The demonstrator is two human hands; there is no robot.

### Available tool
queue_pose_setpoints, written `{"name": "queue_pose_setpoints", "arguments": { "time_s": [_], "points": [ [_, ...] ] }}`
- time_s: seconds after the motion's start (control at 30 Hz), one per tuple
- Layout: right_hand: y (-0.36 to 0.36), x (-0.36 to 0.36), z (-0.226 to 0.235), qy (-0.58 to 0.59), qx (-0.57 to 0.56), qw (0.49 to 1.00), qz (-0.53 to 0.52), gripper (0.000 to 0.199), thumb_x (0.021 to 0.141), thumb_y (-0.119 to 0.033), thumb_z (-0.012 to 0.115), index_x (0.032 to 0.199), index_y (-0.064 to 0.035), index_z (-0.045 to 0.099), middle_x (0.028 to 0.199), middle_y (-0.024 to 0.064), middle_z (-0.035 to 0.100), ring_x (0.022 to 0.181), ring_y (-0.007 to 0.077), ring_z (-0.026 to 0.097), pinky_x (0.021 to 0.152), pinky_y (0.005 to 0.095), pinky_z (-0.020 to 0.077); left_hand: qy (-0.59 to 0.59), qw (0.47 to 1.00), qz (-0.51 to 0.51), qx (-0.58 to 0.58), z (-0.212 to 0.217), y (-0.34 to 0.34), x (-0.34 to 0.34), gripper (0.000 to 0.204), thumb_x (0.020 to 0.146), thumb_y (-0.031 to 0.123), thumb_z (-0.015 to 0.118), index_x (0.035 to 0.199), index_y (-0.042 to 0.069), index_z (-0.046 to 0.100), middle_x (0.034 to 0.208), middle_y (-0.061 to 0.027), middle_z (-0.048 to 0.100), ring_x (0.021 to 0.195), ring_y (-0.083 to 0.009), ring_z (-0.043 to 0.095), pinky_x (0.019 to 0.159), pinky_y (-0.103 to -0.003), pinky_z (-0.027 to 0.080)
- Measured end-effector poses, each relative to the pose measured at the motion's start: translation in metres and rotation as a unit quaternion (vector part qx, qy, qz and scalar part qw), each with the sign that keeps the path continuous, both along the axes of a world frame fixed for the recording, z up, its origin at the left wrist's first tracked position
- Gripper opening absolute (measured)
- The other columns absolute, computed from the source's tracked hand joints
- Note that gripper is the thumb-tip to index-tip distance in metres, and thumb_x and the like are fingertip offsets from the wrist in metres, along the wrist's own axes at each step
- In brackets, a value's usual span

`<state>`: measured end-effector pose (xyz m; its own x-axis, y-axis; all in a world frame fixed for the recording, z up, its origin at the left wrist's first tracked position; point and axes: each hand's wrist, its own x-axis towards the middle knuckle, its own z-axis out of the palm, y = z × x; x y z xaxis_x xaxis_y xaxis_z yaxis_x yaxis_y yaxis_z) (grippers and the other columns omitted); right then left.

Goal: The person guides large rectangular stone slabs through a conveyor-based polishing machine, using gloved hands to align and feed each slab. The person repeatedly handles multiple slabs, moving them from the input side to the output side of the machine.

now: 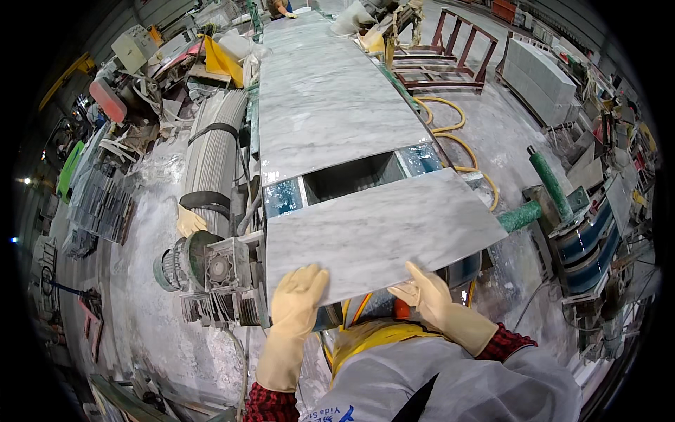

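Note:
A grey-veined white marble slab [380,228] lies in front of me across the near end of a roller conveyor. My left hand [299,295], in a cream rubber glove, rests on the slab's near left corner, its fingers laid flat on top. At the near edge, further right, my right hand [429,295] wears a matching glove. Its thumb lies over the edge with the other fingers at or below it, gripping the slab. Beyond a gap with a dark opening [355,178], a longer marble slab [330,91] covers the conveyor. Wet blue surfaces [283,198] show in the gap.
A motor [204,264] sits left of the conveyor, with a loose glove [190,221] nearby. Strapped pale strips [214,151] lie beyond it. Right are a green post [550,183], yellow hose [464,144], maroon rack [450,60] and stacked slabs [538,81]. Another person's gloved hand [290,14] is at the far end.

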<state>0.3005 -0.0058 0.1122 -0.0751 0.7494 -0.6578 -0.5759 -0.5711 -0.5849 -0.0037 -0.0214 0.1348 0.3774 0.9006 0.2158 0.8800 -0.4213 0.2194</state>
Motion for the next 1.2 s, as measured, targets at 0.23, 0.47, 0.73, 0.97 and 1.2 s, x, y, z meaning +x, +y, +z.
{"name": "queue_pose_setpoints", "arguments": {
  "time_s": [0.23, 0.47, 0.73, 0.97, 1.2],
  "points": [
    [-0.027, 0.004, -0.098, -0.010, -0.045, 0.998, -0.037, 0.070, 0.102, -0.021, 0.080, 0.148, 0.0151, 0.041, 0.132, 0.0323, 0.058, 0.101, 0.0328, 0.073, 0.102, 0.0468, 0.0671, -0.004, 0.997, -0.079, 0.023, -0.104, -0.034, 0.005, 0.057, 0.097, 0.006, 0.055, 0.153, 0.008, 0.056, 0.157, -0.0174, 0.058, 0.144, -0.0381, 0.056, 0.125, -0.054, 0.040],
    [-0.064, 0.033, -0.145, 0.020, -0.065, 0.998, -0.016, 0.083, 0.104, -0.028, 0.078, 0.149, 0.0243, 0.033, 0.114, 0.0303, 0.062, 0.099, 0.0369, 0.074, 0.100, 0.0503, 0.0652, -0.023, 0.995, -0.096, 0.010, -0.123, -0.077, 0.020, 0.066, 0.088, 0.015, 0.068, 0.152, 0.006, 0.055, 0.158, -0.0183, 0.055, 0.144, -0.0420, 0.053, 0.124, -0.058, 0.038],
    [-0.065, 0.035, -0.140, 0.065, -0.051, 0.997, 0.002, 0.068, 0.103, -0.020, 0.080, 0.140, 0.0202, 0.039, 0.129, 0.0261, 0.060, 0.114, 0.0382, 0.071, 0.104, 0.0556, 0.0626, -0.078, 0.978, -0.186, -0.054, -0.099, -0.029, 0.013, 0.057, 0.093, 0.025, 0.077, 0.144, 0.006, 0.059, 0.148, -0.0239, 0.056, 0.134, -0.0485, 0.053, 0.119, -0.057, 0.039],
    [-0.068, 0.029, -0.133, -0.074, -0.028, 0.994, 0.073, 0.063, 0.099, -0.044, 0.083, 0.104, 0.0171, 0.069, 0.093, 0.0218, 0.076, 0.083, 0.0297, 0.075, 0.076, 0.0420, 0.0619, -0.005, 0.992, -0.129, -0.004, -0.112, 0.095, 0.013, 0.065, 0.095, 0.027, 0.076, 0.154, 0.008, 0.055, 0.159, -0.0250, 0.053, 0.149, -0.0454, 0.046, 0.126, -0.056, 0.033],
    [-0.073, 0.032, -0.089, -0.307, 0.061, 0.934, 0.170, 0.090, 0.089, -0.077, 0.073, 0.081, 0.0125, 0.070, 0.075, 0.0210, 0.066, 0.072, 0.0244, 0.064, 0.067, 0.0462, 0.0512, -0.026, 0.996, -0.045, 0.069, -0.138, 0.174, 0.011, 0.060, 0.095, 0.027, 0.078, 0.149, 0.007, 0.060, 0.152, -0.0205, 0.062, 0.140, -0.0400, 0.057, 0.119, -0.052, 0.043]
  ]
}}
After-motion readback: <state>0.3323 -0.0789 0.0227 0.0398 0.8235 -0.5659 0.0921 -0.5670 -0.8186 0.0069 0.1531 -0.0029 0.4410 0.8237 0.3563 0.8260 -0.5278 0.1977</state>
